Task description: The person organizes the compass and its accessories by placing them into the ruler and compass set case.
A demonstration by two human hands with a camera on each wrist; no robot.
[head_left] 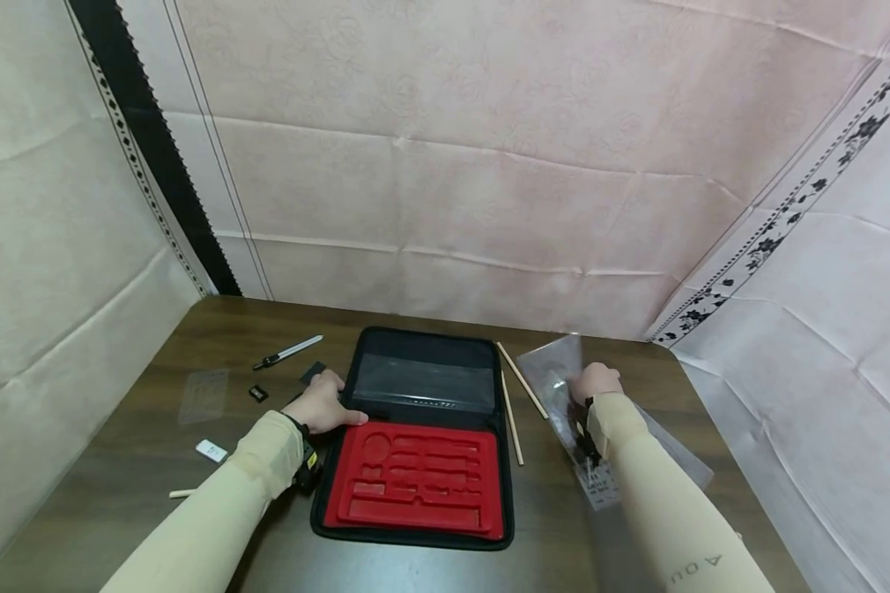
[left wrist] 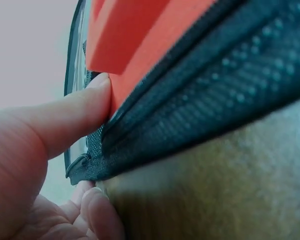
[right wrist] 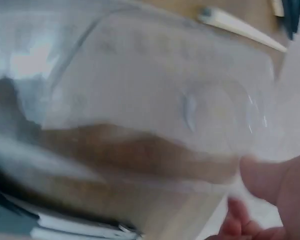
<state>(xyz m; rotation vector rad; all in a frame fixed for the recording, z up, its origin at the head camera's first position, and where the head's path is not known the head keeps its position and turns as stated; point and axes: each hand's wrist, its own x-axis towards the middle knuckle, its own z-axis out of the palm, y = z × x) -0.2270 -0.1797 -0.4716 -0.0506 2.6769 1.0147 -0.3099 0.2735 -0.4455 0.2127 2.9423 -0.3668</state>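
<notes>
A black zip case point(head_left: 415, 342) lies open on the wooden table, with a red moulded insert point(head_left: 374, 512) in its near half. My left hand point(head_left: 325, 403) grips the case's left edge by the hinge. In the left wrist view, the left thumb point(left wrist: 85, 112) presses on top beside the insert, and the fingers are curled under the black edge. To the right of the case, my right hand point(head_left: 597, 383) pinches the edge of a clear plastic bag point(head_left: 552, 371). The right wrist view shows the bag's see-through film point(right wrist: 140, 75) stretching from the thumb; it is blurred.
Two thin wooden sticks point(head_left: 522, 380) lie between case and bag. Left of the case are a slim silver-and-black tool point(head_left: 289, 351), a small black piece point(head_left: 258, 394), a clear flat sheet point(head_left: 203, 397) and a white block point(head_left: 211, 450). Pale cloth point(head_left: 430, 206) hangs behind the table.
</notes>
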